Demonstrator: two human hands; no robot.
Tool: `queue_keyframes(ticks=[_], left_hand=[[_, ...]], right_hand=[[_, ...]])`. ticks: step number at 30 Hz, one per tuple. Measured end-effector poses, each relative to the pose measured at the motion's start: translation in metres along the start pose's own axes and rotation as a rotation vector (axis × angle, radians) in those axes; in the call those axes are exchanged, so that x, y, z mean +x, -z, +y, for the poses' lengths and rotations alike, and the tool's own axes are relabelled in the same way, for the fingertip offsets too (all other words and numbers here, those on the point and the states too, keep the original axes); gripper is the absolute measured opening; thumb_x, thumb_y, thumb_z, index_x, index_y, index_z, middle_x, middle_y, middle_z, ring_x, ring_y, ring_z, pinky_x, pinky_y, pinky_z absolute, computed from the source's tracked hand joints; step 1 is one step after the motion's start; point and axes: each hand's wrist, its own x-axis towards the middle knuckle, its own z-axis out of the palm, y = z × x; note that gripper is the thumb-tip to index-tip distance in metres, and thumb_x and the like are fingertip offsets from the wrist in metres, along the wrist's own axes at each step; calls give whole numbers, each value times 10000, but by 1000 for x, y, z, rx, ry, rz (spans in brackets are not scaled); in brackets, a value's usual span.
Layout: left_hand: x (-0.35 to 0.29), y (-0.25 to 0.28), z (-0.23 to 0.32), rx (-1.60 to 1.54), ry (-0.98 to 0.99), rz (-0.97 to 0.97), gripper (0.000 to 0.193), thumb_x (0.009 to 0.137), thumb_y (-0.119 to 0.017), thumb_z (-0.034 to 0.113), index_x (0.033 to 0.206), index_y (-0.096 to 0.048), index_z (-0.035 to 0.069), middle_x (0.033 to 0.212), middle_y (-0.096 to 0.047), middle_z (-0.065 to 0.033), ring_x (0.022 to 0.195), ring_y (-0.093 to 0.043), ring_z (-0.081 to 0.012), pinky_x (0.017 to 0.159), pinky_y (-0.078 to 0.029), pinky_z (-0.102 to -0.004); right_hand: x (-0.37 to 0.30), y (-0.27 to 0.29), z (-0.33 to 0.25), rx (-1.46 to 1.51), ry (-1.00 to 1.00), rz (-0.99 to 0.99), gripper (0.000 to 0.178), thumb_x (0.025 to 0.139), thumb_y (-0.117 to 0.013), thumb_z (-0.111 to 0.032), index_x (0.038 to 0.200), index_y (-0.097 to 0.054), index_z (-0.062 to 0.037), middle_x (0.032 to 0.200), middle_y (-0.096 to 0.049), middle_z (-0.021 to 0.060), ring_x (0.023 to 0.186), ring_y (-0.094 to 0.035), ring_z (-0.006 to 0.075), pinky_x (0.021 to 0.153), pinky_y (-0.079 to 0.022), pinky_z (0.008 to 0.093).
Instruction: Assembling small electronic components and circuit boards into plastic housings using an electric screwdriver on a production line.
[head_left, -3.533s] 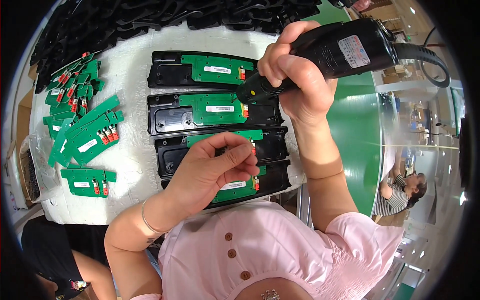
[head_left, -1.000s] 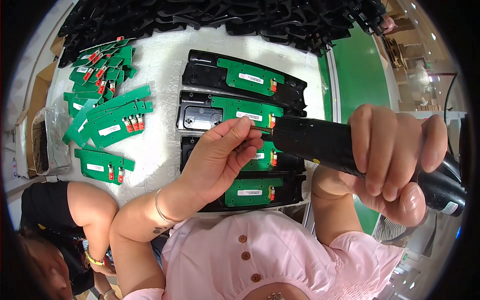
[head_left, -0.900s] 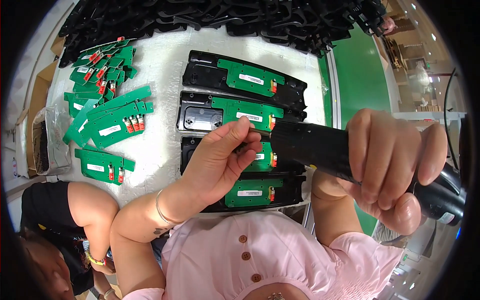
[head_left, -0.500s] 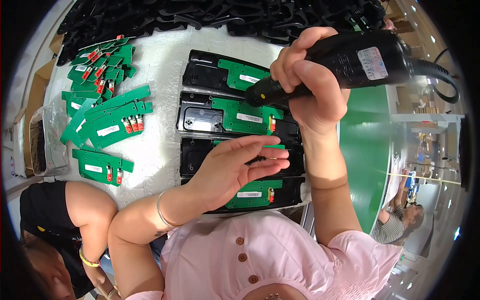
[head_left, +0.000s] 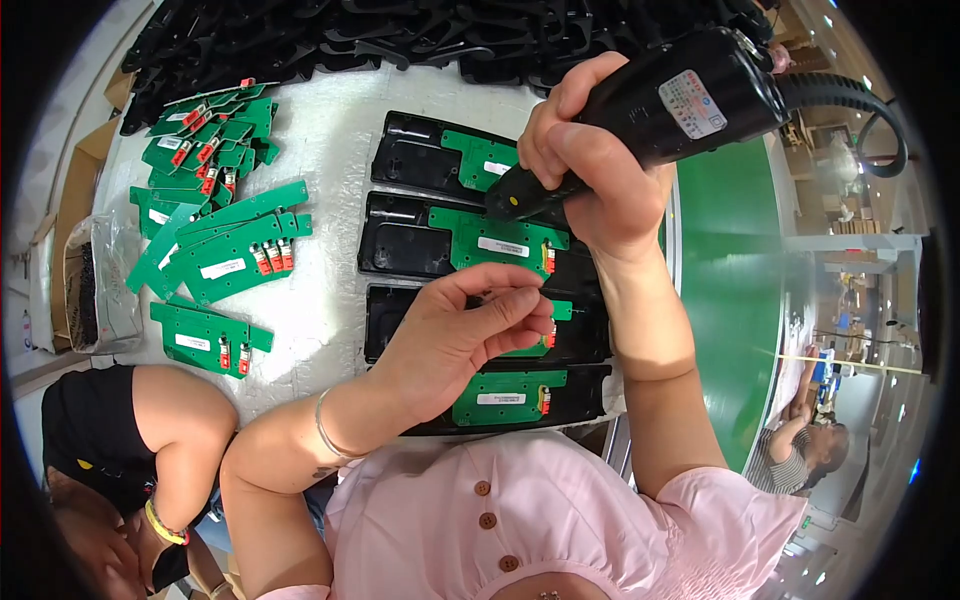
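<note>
My right hand (head_left: 605, 170) is wrapped around a black corded electric screwdriver (head_left: 650, 105). The driver slants down to the left, its nose at the upper edge of a green circuit board (head_left: 470, 240) lying in a black plastic housing (head_left: 400, 245). Whether the bit touches a screw is hidden. Just nearer, my left hand (head_left: 455, 335) is closed, thumb pressed to the fingers, over another housing (head_left: 385, 310) and its board. Small black screws, seen on those fingers a moment before, are now mostly hidden in the grip. Housings with boards (head_left: 405, 150) also lie beyond and nearest me.
Loose green boards (head_left: 225, 265) with red-and-white parts lie in piles on the left. Black plastic parts (head_left: 400, 35) heap along the back. A clear bag (head_left: 105, 290) stands far left. A co-worker's arm (head_left: 185, 420) is at lower left; a green surface (head_left: 720, 300) lies right.
My left hand's fingers have curled from spread to closed, covering the small black screws. The screwdriver's rear has shifted left and up, with its nose near the same board edge.
</note>
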Motion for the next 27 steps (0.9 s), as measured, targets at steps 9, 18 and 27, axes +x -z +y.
queue_keyframes(ticks=[9,18,27], left_hand=[[3,4,6,-179,-103,110,172,869,-552,122,1006,-568,20,915,-606,-47,834,-596,-110,768,-505,-200],[2,14,3,-281,-35,-105,210,883,-539,213,980,-563,29,912,-604,-48,812,-599,-99,695,-518,-180],[-6,-10,-10,-115,286,-44,364,951,-358,197,1175,-436,-80,1166,-501,-208,1101,-501,-297,970,-402,-331]], right_hand=[[-18,23,-62,334,338,-375,325,663,-511,24,960,-415,-67,631,-485,-57,570,-483,59,598,-349,211],[-41,14,-81,260,348,-262,273,668,-583,-94,853,-385,-112,482,-511,-101,402,-489,12,472,-375,139],[-45,-8,-34,112,68,144,275,667,-434,-67,940,-431,-45,526,-375,-9,426,-342,100,484,-317,261]])
